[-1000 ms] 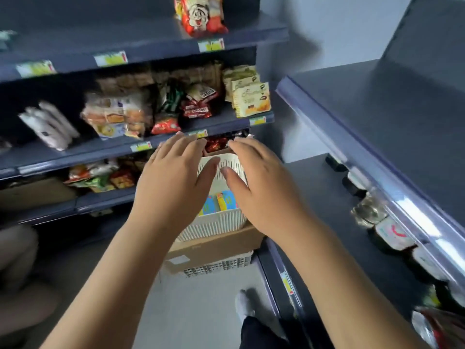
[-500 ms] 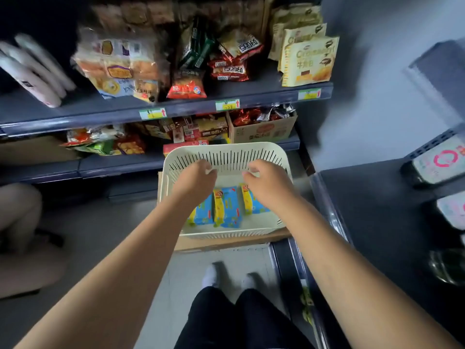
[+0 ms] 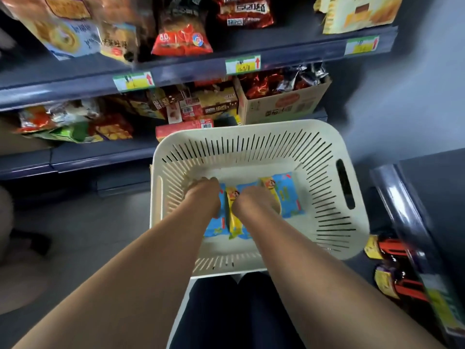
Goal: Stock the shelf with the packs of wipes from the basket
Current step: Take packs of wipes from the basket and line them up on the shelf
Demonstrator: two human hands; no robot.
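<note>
Our left hand [image 3: 203, 195] and right hand [image 3: 254, 200] reach into the basket [image 3: 337, 230] — both on the wipes packs [image 3: 286, 195], grip unclear.

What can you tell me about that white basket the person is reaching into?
The basket is cream-white, looks like plastic, rectangular with rounded corners and a wide rolled rim. Its sloping walls are cut with thin vertical slots, and an oval handle hole shows in its right wall. It sits upright in front of the snack shelves. Blue-and-yellow packs of wipes lie on its floor, and the left hand and right hand reach down onto them.
</note>
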